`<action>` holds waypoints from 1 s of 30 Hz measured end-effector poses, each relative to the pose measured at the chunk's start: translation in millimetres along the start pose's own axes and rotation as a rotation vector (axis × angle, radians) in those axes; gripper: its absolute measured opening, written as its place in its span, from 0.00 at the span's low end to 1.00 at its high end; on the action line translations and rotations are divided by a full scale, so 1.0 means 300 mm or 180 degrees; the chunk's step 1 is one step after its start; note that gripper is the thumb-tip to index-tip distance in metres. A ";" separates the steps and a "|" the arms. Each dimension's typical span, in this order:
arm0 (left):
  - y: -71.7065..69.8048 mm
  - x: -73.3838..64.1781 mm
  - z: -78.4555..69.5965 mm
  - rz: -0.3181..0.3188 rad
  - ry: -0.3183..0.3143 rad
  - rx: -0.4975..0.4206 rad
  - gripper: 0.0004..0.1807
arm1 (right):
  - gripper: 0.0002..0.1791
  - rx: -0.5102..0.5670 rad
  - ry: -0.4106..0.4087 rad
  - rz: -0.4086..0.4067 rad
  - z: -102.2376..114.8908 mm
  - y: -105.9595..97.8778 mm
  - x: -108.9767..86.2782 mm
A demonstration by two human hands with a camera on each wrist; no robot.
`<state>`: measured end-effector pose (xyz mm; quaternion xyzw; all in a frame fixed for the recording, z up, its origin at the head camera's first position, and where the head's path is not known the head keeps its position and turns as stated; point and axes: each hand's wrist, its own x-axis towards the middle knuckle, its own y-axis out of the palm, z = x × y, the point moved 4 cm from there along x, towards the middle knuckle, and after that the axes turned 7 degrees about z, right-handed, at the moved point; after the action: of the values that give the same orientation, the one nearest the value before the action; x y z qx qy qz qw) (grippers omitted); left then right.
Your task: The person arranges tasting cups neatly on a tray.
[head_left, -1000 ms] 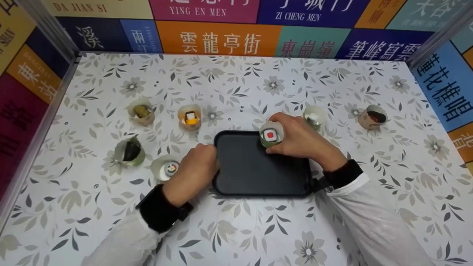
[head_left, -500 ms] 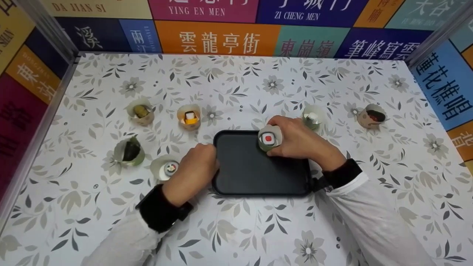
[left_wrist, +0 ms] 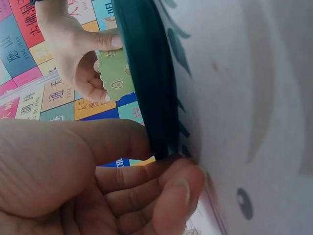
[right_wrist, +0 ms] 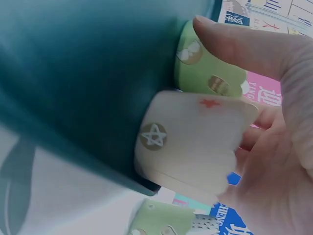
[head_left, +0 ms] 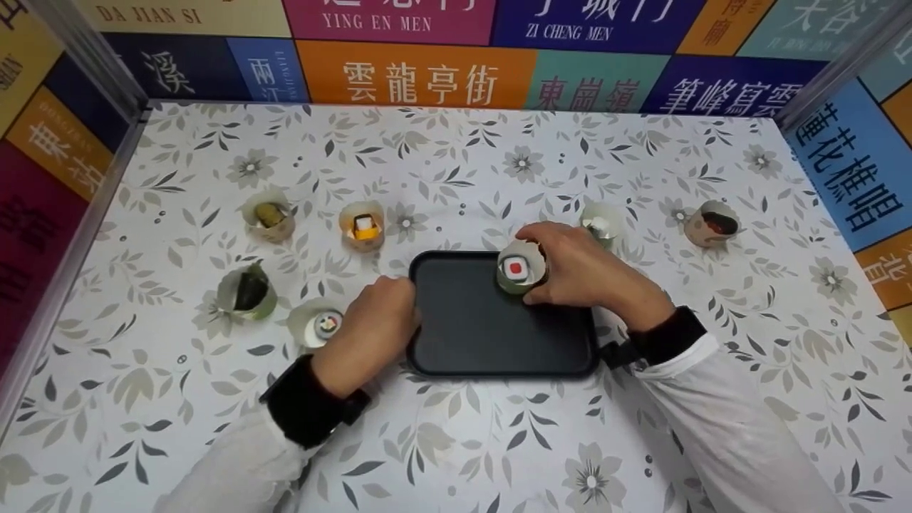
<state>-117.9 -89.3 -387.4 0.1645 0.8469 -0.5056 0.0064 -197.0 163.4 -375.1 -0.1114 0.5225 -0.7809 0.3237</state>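
"Head view: what was the person's left hand (head_left: pixel 376 324) doing?"

"It pinched the left rim of the black tray (head_left: pixel 491 338) between thumb and fingers."

"And the right hand (head_left: pixel 581 263)?"

"It gripped a green cup (right_wrist: pixel 211 69), thumb on the side, at the tray's far side, right of middle. A white piece with a red centre (head_left: pixel 515 268) sat inside."

"Anything beside that cup?"

"A beige cup (right_wrist: pixel 190 139) with a white star, just to its right, under the hand."
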 end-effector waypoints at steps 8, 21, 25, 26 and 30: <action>0.004 0.002 -0.001 -0.0060 0.0025 0.0003 0.10 | 0.42 0.0103 -0.0220 -0.0273 0.025 -0.049 -0.079; 0.007 0.005 0.006 0.0022 -0.0083 -0.0015 0.09 | 0.43 0.0087 -0.0287 -0.1548 -0.081 -0.104 -0.254; 0.006 0.003 0.004 0.0021 -0.0064 -0.0008 0.08 | 0.49 0.0221 -0.0010 -0.1583 -0.149 -0.103 -0.298; 0.006 0.003 0.003 0.0021 -0.0064 0.0000 0.08 | 0.51 0.0254 0.0081 -0.1566 -0.168 -0.100 -0.309; 0.007 0.004 0.001 0.0014 -0.0061 0.0013 0.08 | 0.54 0.0398 0.0457 -0.1531 -0.252 -0.092 -0.351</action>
<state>-118.5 -88.3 -389.5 0.1615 0.8454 -0.5089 0.0153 -165.8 291.9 -365.6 -0.1564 0.4533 -0.8721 0.0970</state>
